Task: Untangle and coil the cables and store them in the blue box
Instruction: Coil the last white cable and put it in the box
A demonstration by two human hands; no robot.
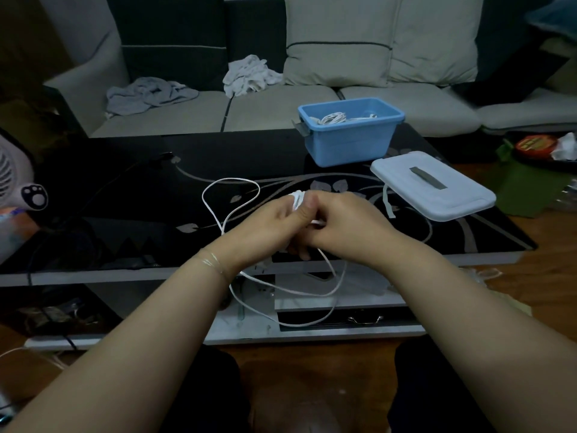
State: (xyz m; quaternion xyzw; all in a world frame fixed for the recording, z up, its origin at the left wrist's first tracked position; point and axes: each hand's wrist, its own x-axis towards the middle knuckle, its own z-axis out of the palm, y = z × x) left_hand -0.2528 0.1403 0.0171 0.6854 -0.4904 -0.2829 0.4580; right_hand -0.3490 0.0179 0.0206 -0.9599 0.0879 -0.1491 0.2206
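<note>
We see the sofa (281,110) behind with crumpled cloths (249,75), black glass table (125,189) in front. Blue box (349,132) sits at the table's far edge, right of centre, coiled cables (332,117) inside; its white lid (434,185) lies just beside, near the right edge. Fan (15,173) at the left edge. Over the near edge, left hand (268,223) grips white cable (231,195) turns; right hand (346,223) pinches its strand. Loops hang below, partly hidden by wrists.
</note>
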